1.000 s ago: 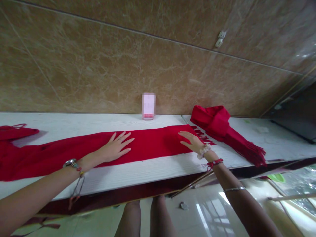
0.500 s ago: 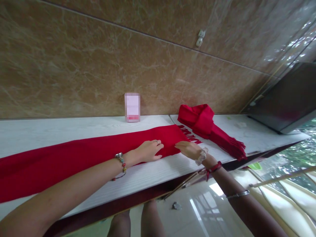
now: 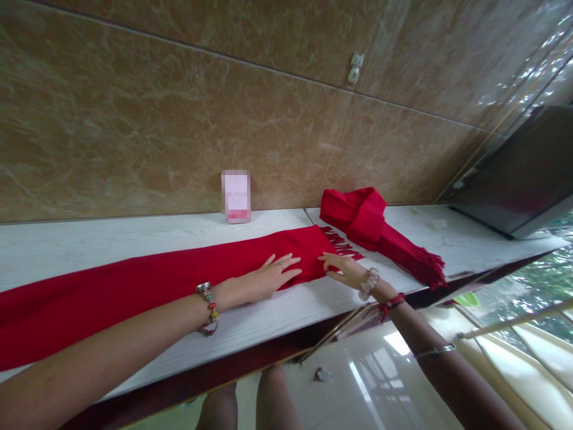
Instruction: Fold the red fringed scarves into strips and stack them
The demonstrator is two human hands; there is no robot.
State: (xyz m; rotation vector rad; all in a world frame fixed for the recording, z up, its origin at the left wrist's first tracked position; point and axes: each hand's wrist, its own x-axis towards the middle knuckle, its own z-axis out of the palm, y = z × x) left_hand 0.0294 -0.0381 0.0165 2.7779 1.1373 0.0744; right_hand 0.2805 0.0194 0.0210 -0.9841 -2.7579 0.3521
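A long red scarf (image 3: 147, 280) lies spread along a white wood-grain countertop (image 3: 54, 239), its fringe pointing right. My left hand (image 3: 268, 278) rests palm down on the scarf near its fringed end, fingers spread and holding nothing. At the front corner of that end is my right hand (image 3: 347, 272), its fingers slightly bent and apart, the fingertips touching the cloth close to the fringe. A second red scarf (image 3: 358, 218), folded over itself with its fringe toward the front edge, lies just beyond my right hand.
A pink box (image 3: 236, 196), blurred out, stands against the brown marbled wall (image 3: 179, 119). A small white cat-shaped hook (image 3: 355, 67) is fixed higher up. At the far right stands a dark appliance (image 3: 514, 173). Below the counter's front edge are glossy floor tiles (image 3: 367, 370).
My left hand has spread its fingers on the scarf. The fingers of my right hand have opened out, with the thumb now apart. The camera view has shifted slightly.
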